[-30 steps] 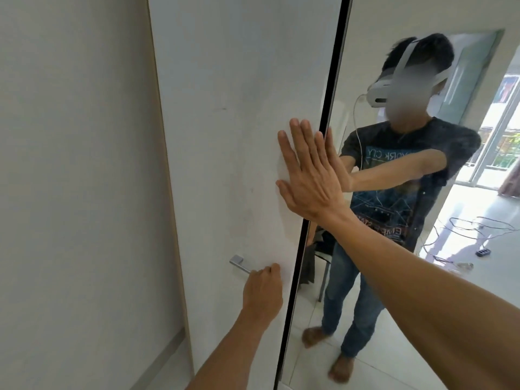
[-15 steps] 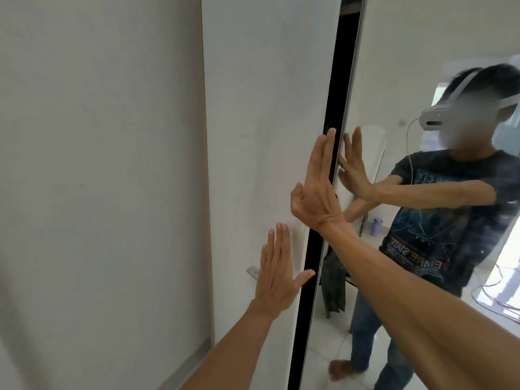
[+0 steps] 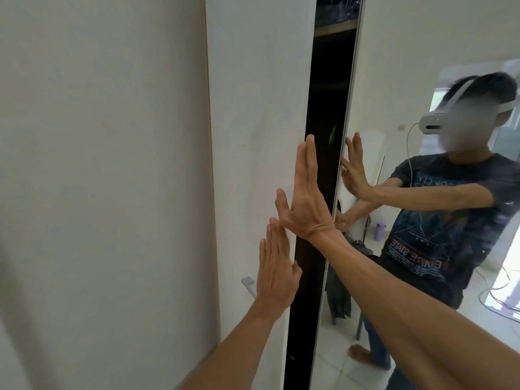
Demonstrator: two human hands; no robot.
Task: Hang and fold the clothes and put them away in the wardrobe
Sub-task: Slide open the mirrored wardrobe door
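Note:
The wardrobe's white sliding door (image 3: 253,114) fills the middle of the head view. A mirrored door (image 3: 422,66) stands to its right, with a dark gap (image 3: 326,114) between them. My left hand (image 3: 274,271) lies flat on the white door near its right edge, fingers straight, just right of a small metal handle (image 3: 249,285). My right hand (image 3: 305,201) is held flat and upright in front of the gap, fingers straight, thumb out. Inside the gap a shelf with dark clothes (image 3: 337,9) shows at the top, and a green item (image 3: 333,135) hangs lower down.
A plain wall (image 3: 98,164) runs along the left. The mirror reflects a person in a dark T-shirt (image 3: 439,215) wearing a headset, a tiled floor, cables (image 3: 498,299) and a purple bottle (image 3: 380,230).
The gap between the doors has widened, showing the inside of the wardrobe. My left hand let go of the handle and went flat on the white door. The view moved left.

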